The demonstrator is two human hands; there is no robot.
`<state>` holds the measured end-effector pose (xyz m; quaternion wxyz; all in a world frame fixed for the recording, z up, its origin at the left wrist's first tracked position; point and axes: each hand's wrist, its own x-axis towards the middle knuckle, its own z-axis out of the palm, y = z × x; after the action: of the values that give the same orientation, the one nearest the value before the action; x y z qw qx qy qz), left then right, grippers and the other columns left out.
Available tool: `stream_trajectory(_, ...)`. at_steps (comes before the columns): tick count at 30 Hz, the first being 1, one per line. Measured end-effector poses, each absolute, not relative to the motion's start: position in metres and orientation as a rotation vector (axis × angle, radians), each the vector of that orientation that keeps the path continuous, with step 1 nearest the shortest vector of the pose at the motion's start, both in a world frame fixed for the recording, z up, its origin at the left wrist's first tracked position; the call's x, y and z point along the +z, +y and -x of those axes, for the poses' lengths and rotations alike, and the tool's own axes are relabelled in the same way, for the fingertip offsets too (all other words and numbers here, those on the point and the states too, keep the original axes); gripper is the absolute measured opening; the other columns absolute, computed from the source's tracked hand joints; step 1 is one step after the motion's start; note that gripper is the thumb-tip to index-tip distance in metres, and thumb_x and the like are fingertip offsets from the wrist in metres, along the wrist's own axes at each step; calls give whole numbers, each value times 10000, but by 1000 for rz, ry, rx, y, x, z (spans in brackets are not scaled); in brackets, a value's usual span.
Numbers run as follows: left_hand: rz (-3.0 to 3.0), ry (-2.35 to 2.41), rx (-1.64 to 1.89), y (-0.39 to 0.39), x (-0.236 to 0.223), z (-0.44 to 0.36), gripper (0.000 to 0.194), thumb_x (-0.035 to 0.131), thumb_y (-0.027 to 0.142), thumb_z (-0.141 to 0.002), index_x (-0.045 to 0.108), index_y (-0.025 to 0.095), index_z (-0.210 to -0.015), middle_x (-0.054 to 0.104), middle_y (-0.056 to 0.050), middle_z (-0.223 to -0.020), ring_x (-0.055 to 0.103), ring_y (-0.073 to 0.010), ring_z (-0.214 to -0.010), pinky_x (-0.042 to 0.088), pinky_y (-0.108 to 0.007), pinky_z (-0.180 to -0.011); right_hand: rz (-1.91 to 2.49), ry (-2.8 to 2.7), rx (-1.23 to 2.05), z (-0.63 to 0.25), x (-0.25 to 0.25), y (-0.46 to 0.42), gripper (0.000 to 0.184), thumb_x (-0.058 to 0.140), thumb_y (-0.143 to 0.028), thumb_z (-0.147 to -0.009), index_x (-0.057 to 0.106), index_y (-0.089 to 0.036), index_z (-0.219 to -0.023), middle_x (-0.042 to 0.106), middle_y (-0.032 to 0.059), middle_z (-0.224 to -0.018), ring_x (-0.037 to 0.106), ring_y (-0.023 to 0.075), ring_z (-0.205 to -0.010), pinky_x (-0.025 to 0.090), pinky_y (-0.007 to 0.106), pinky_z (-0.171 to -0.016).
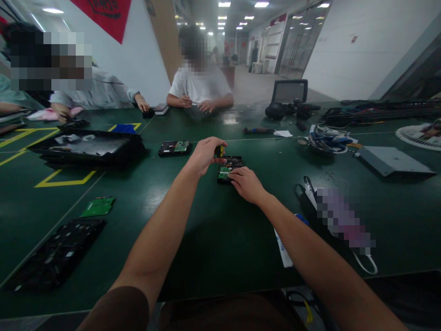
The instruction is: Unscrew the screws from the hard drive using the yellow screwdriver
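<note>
"Near the middle of the green bench [206, 243], what lies under the hands?"

"A hard drive [225, 170], flat, with a green board showing on its near half."

"And the left hand [207, 154]?"

"Its fingers curl around a black-and-yellow handle [221, 150] above the drive's far left part. They cover most of it, so its lower end is hidden."

"The right hand [248, 185]?"

"Its fingers are narrow, bunched together and touching the drive's near right side. Whether they pinch it or only rest there, I cannot tell."

"What sits to the left?"

"Another hard drive [174, 148], then a black tray [93, 159] farther over. Closer in, a loose circuit board [98, 207] lies just beyond a black plastic frame [57, 253]."

"To the right?"

"A bundle of cables [327, 140], then a silver metal case [392, 160]. Across the bench, a person in a white shirt [203, 85] has both hands near the edge."
</note>
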<state>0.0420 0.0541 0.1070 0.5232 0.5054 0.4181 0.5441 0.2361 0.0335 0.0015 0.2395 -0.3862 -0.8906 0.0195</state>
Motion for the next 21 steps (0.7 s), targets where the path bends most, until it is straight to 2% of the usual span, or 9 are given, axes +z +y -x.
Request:
stream_trajectory(7, -1101, 983, 1303, 58, 105, -42, 183, 699, 301, -742, 603, 174, -831, 662, -76, -785, 654, -207, -767, 612, -373, -669, 1073, -2448, 72, -236, 3, 32, 294, 576, -217, -1000, 710, -208, -1262, 658, 136, -1309, 546, 292, -1194, 455, 518, -1019)
stream_trajectory(15, -1264, 1121, 1325, 54, 109, -40, 162, 634, 318, -737, 691, 167, -755, 645, -93, -843, 595, -199, -778, 545, -276, -548, 1090, -2457, 55, -235, 5, 32, 283, 565, -234, -1008, 706, -186, -1248, 661, 137, -1305, 548, 283, -1172, 456, 499, -1010)
stream_trajectory(21, -1115, 1025, 1289, 57, 108, -40, 128, 648, 296, -761, 650, 176, -804, 651, -92, -782, 639, -217, -764, 594, -364, -640, 1078, -2448, 61, -235, 5, 32, 271, 563, -232, -1011, 702, -191, -1240, 664, 135, -1286, 554, 279, -1161, 457, 486, -991)
